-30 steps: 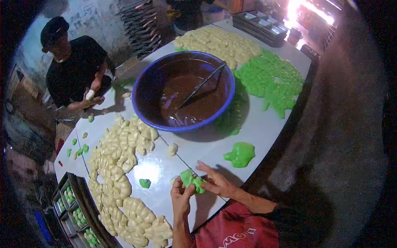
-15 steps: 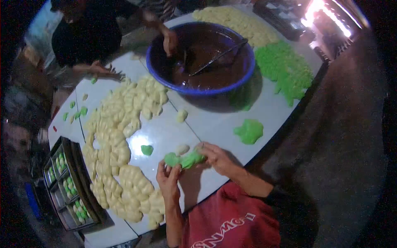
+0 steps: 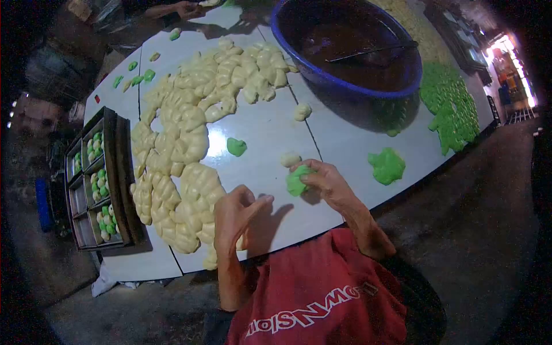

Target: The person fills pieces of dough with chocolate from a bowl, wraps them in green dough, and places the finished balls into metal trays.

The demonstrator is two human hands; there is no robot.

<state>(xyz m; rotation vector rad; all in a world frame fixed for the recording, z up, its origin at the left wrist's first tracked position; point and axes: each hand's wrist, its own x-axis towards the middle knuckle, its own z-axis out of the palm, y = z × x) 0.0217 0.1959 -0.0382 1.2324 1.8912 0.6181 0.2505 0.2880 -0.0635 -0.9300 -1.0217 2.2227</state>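
My right hand (image 3: 326,183) pinches a lump of green dough (image 3: 296,180) just above the white tabletop. A small pale dough piece (image 3: 290,159) lies right behind that lump. To the left, my left hand (image 3: 238,211) is apart from the lump, thumb stretched out and fingers part bent, with nothing seen in it. It hovers beside a wide spread of pale dough pieces (image 3: 192,135). One small green dough piece (image 3: 236,146) rests between this spread and my hands. Farther right lies a flattened green dough piece (image 3: 386,166).
A blue basin (image 3: 345,86) of dark brown filling holds a long dark stick (image 3: 374,50). Behind it is a green dough mass (image 3: 451,109). At left stands a divided tray (image 3: 92,190) with green and pale balls. A co-worker's hand (image 3: 188,10) shows at the far edge.
My left hand has let go of the green dough and drawn away; only my right hand holds it. The camera view has shifted. The co-worker's hand is no longer over the basin.
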